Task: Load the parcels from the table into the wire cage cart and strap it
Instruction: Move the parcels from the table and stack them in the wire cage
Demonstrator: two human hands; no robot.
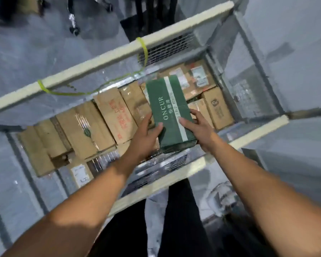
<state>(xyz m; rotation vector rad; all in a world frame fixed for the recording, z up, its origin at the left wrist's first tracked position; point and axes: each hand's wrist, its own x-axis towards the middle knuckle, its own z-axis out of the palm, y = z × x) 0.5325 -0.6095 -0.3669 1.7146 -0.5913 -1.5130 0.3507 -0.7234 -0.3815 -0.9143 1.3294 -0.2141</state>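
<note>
I look straight down into the wire cage cart, whose top rails are padded in cream foam. A green parcel with a pale stripe and white lettering hangs inside the cart above the load. My left hand grips its near left edge and my right hand grips its near right edge. Below it lie several brown cardboard parcels, packed side by side across the cart floor. A yellow-green strap is looped around the far rail and sags along the mesh.
The cart's near rail crosses just under my forearms. Wire mesh walls close the cart's right side and left side. Grey floor surrounds the cart. Dark legs of furniture stand beyond the far rail.
</note>
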